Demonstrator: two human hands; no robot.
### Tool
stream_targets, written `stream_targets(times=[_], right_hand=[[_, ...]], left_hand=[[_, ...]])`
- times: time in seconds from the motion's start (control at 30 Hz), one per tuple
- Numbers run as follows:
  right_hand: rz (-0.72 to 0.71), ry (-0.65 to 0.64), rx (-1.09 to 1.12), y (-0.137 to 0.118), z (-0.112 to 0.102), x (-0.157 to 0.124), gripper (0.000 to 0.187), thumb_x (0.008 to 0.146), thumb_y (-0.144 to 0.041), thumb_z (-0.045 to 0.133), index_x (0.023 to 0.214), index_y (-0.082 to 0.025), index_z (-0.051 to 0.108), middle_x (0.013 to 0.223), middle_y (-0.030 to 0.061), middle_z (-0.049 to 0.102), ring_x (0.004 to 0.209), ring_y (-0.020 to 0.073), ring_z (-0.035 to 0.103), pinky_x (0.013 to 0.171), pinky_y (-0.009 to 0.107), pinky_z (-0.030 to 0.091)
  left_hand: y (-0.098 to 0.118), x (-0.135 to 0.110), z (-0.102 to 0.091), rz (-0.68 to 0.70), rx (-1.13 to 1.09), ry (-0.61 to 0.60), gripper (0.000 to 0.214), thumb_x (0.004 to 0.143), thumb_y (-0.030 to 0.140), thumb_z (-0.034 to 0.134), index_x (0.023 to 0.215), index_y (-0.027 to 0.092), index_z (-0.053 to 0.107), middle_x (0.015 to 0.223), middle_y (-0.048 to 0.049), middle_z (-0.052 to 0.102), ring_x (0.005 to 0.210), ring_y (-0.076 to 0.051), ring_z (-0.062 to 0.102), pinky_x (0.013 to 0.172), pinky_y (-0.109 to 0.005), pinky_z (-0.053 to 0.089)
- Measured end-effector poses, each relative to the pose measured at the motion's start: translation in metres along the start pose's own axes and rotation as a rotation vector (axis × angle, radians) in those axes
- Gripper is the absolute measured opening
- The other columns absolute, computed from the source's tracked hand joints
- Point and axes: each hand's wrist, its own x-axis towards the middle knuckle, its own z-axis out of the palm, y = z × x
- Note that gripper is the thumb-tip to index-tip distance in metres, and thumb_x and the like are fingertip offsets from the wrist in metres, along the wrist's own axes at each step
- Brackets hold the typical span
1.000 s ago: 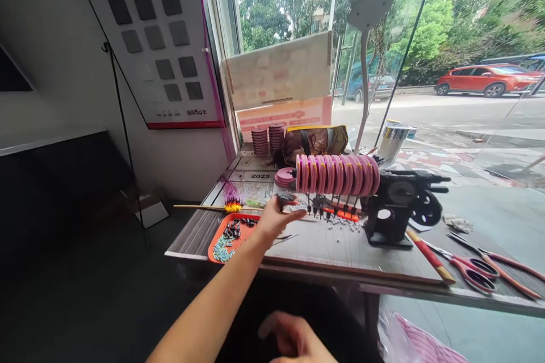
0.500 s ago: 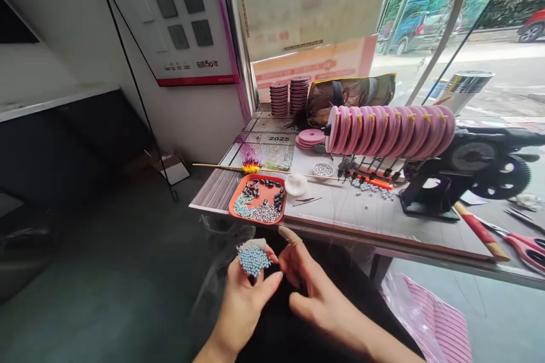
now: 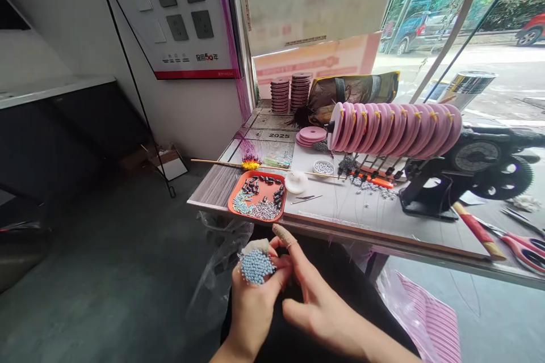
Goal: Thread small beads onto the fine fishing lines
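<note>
My left hand [image 3: 254, 309] is closed round a bundle of small pale blue round tips [image 3: 257, 266], packed tightly together. A strip of whitish cloth or paper [image 3: 256, 246] shows along the bundle's far side. Close against it, my right hand [image 3: 313, 289] has its index finger stretched out and its thumb apart; beige tape [image 3: 284, 235] covers the index fingertip. Its other fingers reach in by the left fingertips and are partly hidden. I see nothing held in the right hand. Both hands are over my dark-clothed lap, below the table edge.
An orange tray [image 3: 232, 204] of beads and small parts sits at the table's front edge. Beside it are a white round lump [image 3: 296, 182] and a bead bowl [image 3: 324, 168]. A black stand [image 3: 430, 204] carries pink discs [image 3: 395, 130]. Scissors [image 3: 523, 249] lie right.
My right hand has moved slightly left, and its fingers now meet the left fingertips. The left hand with the bundle has shifted a little right and down. The camera view has shifted slightly.
</note>
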Motion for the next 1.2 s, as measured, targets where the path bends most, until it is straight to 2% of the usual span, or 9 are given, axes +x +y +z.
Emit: stream_targets(times=[0.1,0.2,0.33,0.47,0.57,0.63,0.83,1.03,1.2], right_hand=[[-0.015,0.054,-0.234,0.003,-0.008,0.001,0.061,0.07,-0.008,0.05,0.127,-0.025,0.038,0.1,0.0023,0.052,0.077,0.0129,0.051,0.073,0.026,0.043],[-0.027,0.125,-0.45,0.005,-0.015,0.003,0.008,0.082,-0.02,0.048,0.085,-0.018,0.056,0.068,-0.0013,0.051,0.059,0.0119,0.045,0.058,0.023,0.039],[-0.165,0.22,-0.582,-0.003,-0.024,0.012,0.016,0.086,-0.021,0.047,0.071,-0.018,0.054,0.068,0.0005,0.055,0.062,0.0125,0.05,0.058,0.022,0.039],[-0.295,0.521,-0.97,-0.022,-0.048,0.038,0.018,0.087,-0.022,0.046,0.075,-0.017,0.059,0.07,0.0023,0.054,0.062,0.0141,0.051,0.056,0.023,0.036],[-0.13,0.661,-1.461,-0.034,-0.067,0.064,0.019,0.086,-0.021,0.046,0.078,-0.018,0.063,0.07,0.0032,0.051,0.056,0.0143,0.045,0.05,0.024,0.025],[-0.056,0.645,-1.561,-0.038,-0.074,0.078,0.02,0.085,-0.016,0.046,0.074,-0.017,0.064,0.068,0.0036,0.05,0.052,0.0137,0.041,0.047,0.025,0.017],[-0.032,0.535,-1.529,-0.036,-0.075,0.084,0.017,0.085,-0.018,0.049,0.077,-0.02,0.064,0.07,0.0018,0.053,0.053,0.0125,0.043,0.047,0.024,0.017],[-0.017,0.619,-1.441,-0.03,-0.076,0.073,0.015,0.087,-0.018,0.046,0.081,-0.016,0.06,0.076,0.0049,0.059,0.057,0.0143,0.049,0.048,0.023,0.02],[-0.125,0.426,-1.123,-0.02,-0.048,0.033,0.016,0.087,-0.026,0.049,0.074,-0.019,0.056,0.057,-0.0028,0.053,0.049,0.011,0.047,0.047,0.019,0.032]], left_hand=[[-0.006,0.008,-0.008,-0.054,-0.151,0.121,0.012,0.058,0.017,0.074,0.063,0.018,0.064,0.063,0.0018,0.063,0.058,-0.012,0.055,0.055,-0.02,0.043],[-0.007,0.016,-0.016,-0.193,-0.297,0.181,0.021,0.054,0.018,0.078,0.069,0.016,0.063,0.06,0.0032,0.061,0.046,-0.005,0.043,0.041,-0.015,0.031],[-0.005,0.017,-0.018,-0.28,-0.418,0.126,0.035,0.056,0.018,0.078,0.085,0.019,0.058,0.062,0.0043,0.06,0.042,-0.002,0.03,0.038,-0.014,0.02],[-0.007,0.013,-0.018,-0.361,-0.48,-0.007,0.028,0.068,0.021,0.07,0.093,0.016,0.058,0.066,0.0041,0.053,0.047,-0.003,0.029,0.042,-0.016,0.027],[-0.009,0.01,-0.02,-0.444,-0.525,-0.075,0.025,0.071,0.021,0.065,0.094,0.015,0.059,0.06,0.004,0.049,0.05,-0.005,0.031,0.045,-0.017,0.03],[-0.01,0.008,-0.022,-0.451,-0.542,-0.098,0.025,0.072,0.021,0.063,0.095,0.015,0.058,0.057,0.004,0.048,0.05,-0.006,0.031,0.045,-0.018,0.029],[-0.009,0.005,-0.025,-0.492,-0.584,-0.117,0.027,0.073,0.021,0.061,0.099,0.015,0.056,0.054,0.004,0.048,0.05,-0.006,0.03,0.044,-0.018,0.025],[-0.009,0.004,-0.025,-0.539,-0.574,-0.112,0.026,0.069,0.03,0.068,0.085,0.015,0.054,0.051,0.0067,0.043,0.046,-0.004,0.022,0.041,-0.015,0.018],[-0.011,0.0,-0.025,-0.565,-0.532,-0.091,0.033,0.066,0.039,0.071,0.077,0.016,0.05,0.046,0.0101,0.035,0.044,-0.003,0.015,0.038,-0.014,0.011]])
